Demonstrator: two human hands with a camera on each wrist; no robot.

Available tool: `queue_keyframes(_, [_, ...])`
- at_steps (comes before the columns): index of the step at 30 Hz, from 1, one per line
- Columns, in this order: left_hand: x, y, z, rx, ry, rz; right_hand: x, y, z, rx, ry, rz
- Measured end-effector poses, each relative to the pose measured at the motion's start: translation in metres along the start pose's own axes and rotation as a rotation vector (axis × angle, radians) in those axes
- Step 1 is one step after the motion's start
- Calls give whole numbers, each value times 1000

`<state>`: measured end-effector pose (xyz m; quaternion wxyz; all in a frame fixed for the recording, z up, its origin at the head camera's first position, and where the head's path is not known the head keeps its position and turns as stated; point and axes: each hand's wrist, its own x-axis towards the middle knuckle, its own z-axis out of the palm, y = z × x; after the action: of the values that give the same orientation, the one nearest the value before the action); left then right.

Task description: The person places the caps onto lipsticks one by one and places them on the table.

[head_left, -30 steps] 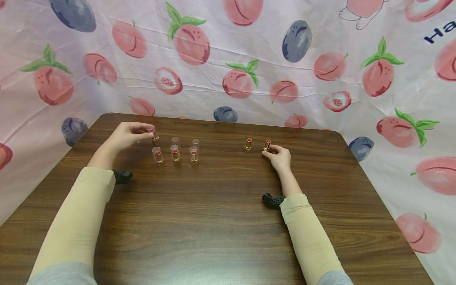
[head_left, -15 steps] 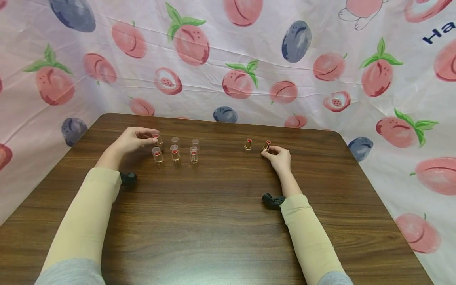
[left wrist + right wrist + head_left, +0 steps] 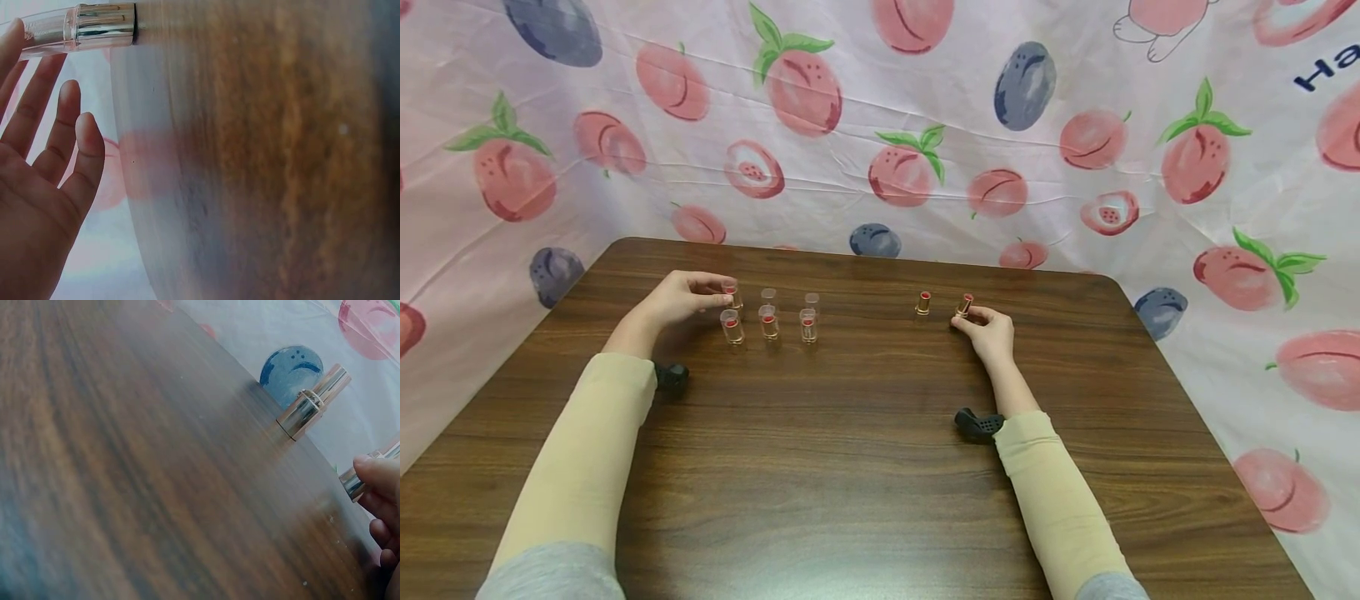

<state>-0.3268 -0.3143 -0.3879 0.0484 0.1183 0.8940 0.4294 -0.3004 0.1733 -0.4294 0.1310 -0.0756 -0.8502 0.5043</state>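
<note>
In the head view, my left hand (image 3: 679, 300) pinches a clear-capped lipstick (image 3: 732, 293) between thumb and fingertips at the left end of the back row. Its gold base (image 3: 106, 25) is at the tabletop in the left wrist view, with the other fingers spread below. My right hand (image 3: 989, 336) grips an uncapped gold lipstick tube (image 3: 966, 304) with a red top, leaning slightly to the right. Beside it stands another gold lipstick tube (image 3: 923, 302), upright and untouched; the right wrist view also shows this tube (image 3: 306, 406).
Several clear-capped lipsticks stand in two rows at centre left, among them a front-left lipstick (image 3: 732, 327), a front-middle one (image 3: 768, 322) and a front-right one (image 3: 808, 326). A fruit-print cloth (image 3: 820, 192) hangs behind the wooden table (image 3: 850, 433).
My left hand has moved right and slightly down with its lipstick, bringing it behind the front-left one, then almost stopped. The tube in my right hand leans a little more to the right.
</note>
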Motion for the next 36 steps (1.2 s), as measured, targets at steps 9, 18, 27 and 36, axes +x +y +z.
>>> queue_keyframes(9, [0,-3,0,-10,-14,-11,-2,1,-3,97,17,23])
queue_keyframes(18, [-3,2,-3,-5,-21,-32,-6,2,-7,155,6,34])
queue_keyframes(27, [-1,13,-7,-15,-20,-12,-12,2,-13,167,-10,40])
queue_keyframes(36, [5,27,-3,27,-41,62,-15,4,-16,176,-31,29])
